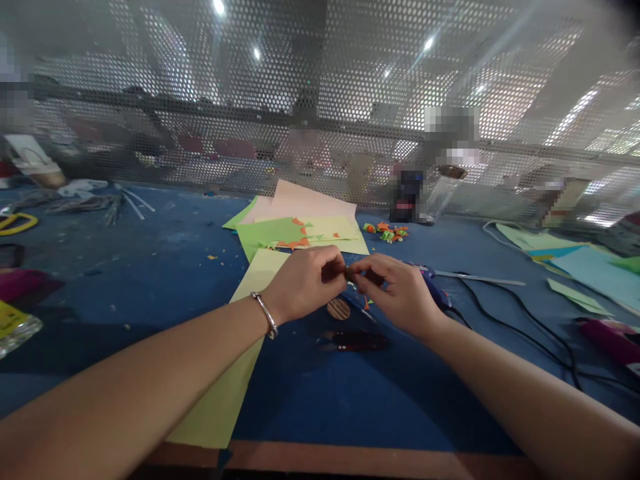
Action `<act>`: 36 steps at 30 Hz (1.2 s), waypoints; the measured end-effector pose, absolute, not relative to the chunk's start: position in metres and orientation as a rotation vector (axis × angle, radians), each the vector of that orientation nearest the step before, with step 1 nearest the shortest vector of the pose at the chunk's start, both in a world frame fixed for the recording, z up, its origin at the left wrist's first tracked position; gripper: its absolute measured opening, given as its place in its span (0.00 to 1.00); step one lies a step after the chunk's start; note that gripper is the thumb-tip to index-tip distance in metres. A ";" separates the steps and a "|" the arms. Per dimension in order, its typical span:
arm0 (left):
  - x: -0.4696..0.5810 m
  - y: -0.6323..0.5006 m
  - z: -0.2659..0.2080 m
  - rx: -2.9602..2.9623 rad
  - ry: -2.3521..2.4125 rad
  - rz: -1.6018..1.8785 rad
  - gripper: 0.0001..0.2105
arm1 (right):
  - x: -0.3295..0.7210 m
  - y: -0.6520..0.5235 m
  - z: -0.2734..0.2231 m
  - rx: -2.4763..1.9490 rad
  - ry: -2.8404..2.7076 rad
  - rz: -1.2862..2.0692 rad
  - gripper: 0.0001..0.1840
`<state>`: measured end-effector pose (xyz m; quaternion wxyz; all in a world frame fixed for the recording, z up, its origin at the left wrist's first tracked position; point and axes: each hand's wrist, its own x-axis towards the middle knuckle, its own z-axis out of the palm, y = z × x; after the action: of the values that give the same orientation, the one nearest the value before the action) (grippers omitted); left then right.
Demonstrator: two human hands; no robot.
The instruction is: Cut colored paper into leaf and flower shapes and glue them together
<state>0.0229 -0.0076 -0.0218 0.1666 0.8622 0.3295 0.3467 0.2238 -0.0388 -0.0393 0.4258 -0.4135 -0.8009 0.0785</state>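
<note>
My left hand (307, 280) and my right hand (395, 287) meet at the middle of the table. The fingertips of both are pinched around a tiny greenish piece (349, 272), too small and too covered to name. Just below the fingers lies a round striped wooden disc (339, 309). Nearer to me is a dark red-and-black pair of small snips (357, 341), blurred. Beside my right wrist is a blue glue gun (436, 288), partly hidden, with a pale stick (480, 277) extending from it. A yellow paper sheet (215, 407) runs under my left forearm.
Green and yellow paper sheets (330, 227) with orange scraps lie beyond my hands, near small orange-green paper pieces (387, 232). Black cable (530, 320) loops at right, by coloured papers (595, 267) and a magenta tool (607, 341). Yellow-handled scissors (20, 223) lie far left. A perforated screen (280, 93) stands behind.
</note>
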 end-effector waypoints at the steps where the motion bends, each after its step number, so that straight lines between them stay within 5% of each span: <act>1: 0.023 -0.007 -0.022 2.459 0.946 0.983 0.02 | 0.223 -0.039 -0.039 -1.027 -2.007 0.192 0.06; 24: 0.023 -0.007 -0.020 2.414 0.881 0.913 0.03 | 0.223 -0.042 -0.032 -1.075 -2.103 0.215 0.04; 29: 0.020 0.004 -0.024 2.246 0.914 0.948 0.01 | 0.240 -0.036 -0.020 -1.240 -2.113 0.287 0.08; 36: 0.011 0.027 -0.033 2.013 0.906 1.047 0.02 | 0.293 -0.016 -0.006 -1.776 -2.172 -0.015 0.12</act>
<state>0.0113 0.0270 -0.0329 0.3422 0.7741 0.3485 0.4027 0.2932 -0.0158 -0.0063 0.1673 -0.6242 -0.7632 -0.0051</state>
